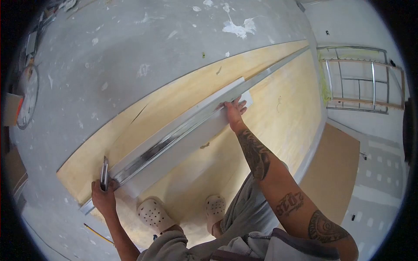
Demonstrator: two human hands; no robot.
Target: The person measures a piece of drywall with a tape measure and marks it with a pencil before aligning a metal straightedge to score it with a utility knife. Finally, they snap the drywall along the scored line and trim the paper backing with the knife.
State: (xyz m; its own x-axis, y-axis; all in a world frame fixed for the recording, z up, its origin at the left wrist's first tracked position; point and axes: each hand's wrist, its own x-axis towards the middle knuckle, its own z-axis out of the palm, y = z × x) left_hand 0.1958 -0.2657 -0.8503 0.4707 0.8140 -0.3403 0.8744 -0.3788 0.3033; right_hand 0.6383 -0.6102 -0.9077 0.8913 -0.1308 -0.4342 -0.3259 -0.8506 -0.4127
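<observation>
My left hand is closed around a utility knife whose tip points up and away from me. It rests beside the near left end of a long metal straightedge, its fingers close to or touching the metal. The straightedge lies lengthwise over a narrow white board, reaching past both its ends. My right hand presses near the far end of the white board, thumb on the straightedge and fingers spread over the board. Both lie on a large yellowish wooden sheet.
My feet in white clogs stand on the wooden sheet. Concrete floor with white splatters surrounds it. A metal scaffold frame stands at the right, near a brown board. Boxes and a cable lie at the left.
</observation>
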